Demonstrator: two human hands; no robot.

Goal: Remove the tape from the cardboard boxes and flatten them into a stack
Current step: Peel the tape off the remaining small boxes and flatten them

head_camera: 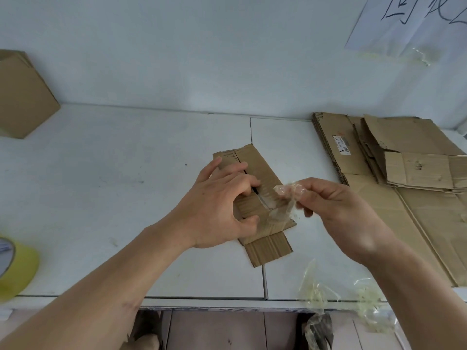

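A small flattened cardboard box (pixel 262 168) lies on the white table (pixel 126 185) in the middle. My left hand (pixel 217 205) presses down on it, fingers spread over its seam. My right hand (pixel 338 210) pinches a strip of clear tape (pixel 283 203) between thumb and fingers. The strip is partly lifted and its lower end still clings to the box. A stack of flattened boxes (pixel 394 157) lies at the right, against the wall.
An upright closed cardboard box (pixel 22 97) stands at the far left. A yellow tape roll (pixel 15 271) sits at the near left edge. Crumpled strips of removed tape (pixel 321 291) lie along the table's near right edge. A paper sheet (pixel 409 24) hangs on the wall.
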